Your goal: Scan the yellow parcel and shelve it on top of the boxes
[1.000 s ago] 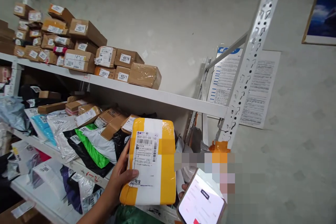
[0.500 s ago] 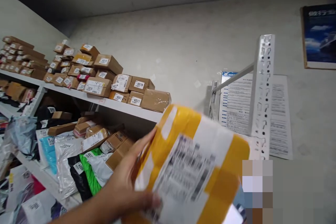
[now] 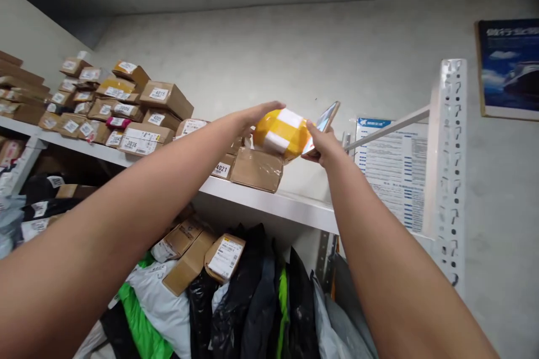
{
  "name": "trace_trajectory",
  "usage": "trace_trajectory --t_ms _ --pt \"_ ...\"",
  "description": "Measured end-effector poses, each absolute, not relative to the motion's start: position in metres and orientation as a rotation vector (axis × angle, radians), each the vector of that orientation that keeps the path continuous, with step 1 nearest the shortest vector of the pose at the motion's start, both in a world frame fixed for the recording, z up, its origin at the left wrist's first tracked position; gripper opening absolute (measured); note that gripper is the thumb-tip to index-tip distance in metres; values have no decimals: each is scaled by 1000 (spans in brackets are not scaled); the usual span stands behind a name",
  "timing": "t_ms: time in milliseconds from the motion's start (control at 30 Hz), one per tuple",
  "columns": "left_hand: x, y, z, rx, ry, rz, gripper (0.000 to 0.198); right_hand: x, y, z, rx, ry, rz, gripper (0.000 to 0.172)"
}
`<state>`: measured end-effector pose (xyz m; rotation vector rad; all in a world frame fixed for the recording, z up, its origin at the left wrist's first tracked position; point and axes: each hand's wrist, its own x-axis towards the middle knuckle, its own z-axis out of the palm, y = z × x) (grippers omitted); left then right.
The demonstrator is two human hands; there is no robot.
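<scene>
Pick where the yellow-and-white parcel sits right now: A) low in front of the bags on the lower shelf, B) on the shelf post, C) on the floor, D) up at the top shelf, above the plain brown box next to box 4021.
D: both hands hold the yellow-and-white parcel up at the top shelf, over the plain brown box; the right hand also holds a phone.

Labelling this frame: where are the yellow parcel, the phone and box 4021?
yellow parcel [image 3: 281,133], head view, white tape band.
phone [image 3: 325,120], head view, screen edge.
box 4021 [image 3: 222,169], head view, number label.
</scene>
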<state>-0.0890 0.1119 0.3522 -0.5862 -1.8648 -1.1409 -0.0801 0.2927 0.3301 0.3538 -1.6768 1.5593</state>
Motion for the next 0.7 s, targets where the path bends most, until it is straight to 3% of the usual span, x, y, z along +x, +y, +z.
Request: trace_trajectory --t_ms 300,400,500,567,633,700 --pt "-103 98 281 -346 -1717 -916 47 -105 272 302 473 -1727 1446 63" --pt "-99 96 197 -481 -1434 -662 45 -90 277 290 495 -1759 1437 64" --pt "-108 101 88 -513 -1669 -633 34 -60 297 252 477 -1770 1539 62" --pt "-123 110 29 -379 -2056 -658 58 -34 315 208 486 -1748 1679 54" --pt "-141 122 -8 -95 -2357 -652 90 -8 333 152 470 -1755 1840 63" --pt "-156 130 -25 87 -2502 -594 101 13 346 89 331 -1806 1999 62"
